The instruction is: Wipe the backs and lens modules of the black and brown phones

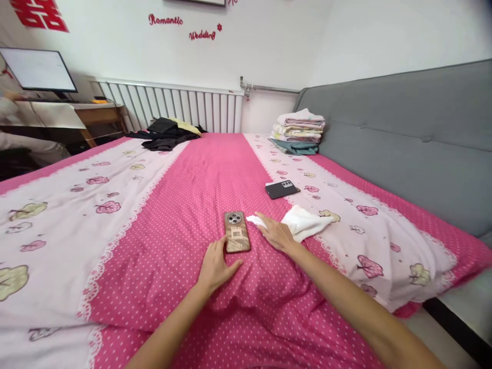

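Note:
A brown patterned phone [237, 233] lies on the pink bedspread with its round camera bump facing up. My left hand [216, 264] rests at its lower left edge, thumb and fingers spread apart, fingertips touching the phone's side. Just right of the phone, my right hand [274, 231] is closed on a white cloth [307, 222]. One end of the cloth pokes out past the fingertips toward the phone, and the rest trails on the bed behind the hand. Farther back lies a black phone [282, 189], apart from both hands.
Folded clothes [298, 132] are stacked beside the grey headboard [395, 113]. Dark clothes [169, 133] lie at the bed's far edge, before a white radiator [172, 106]. At left, a person's leg [33, 146] shows beside a desk [98, 114] with a monitor [38, 70].

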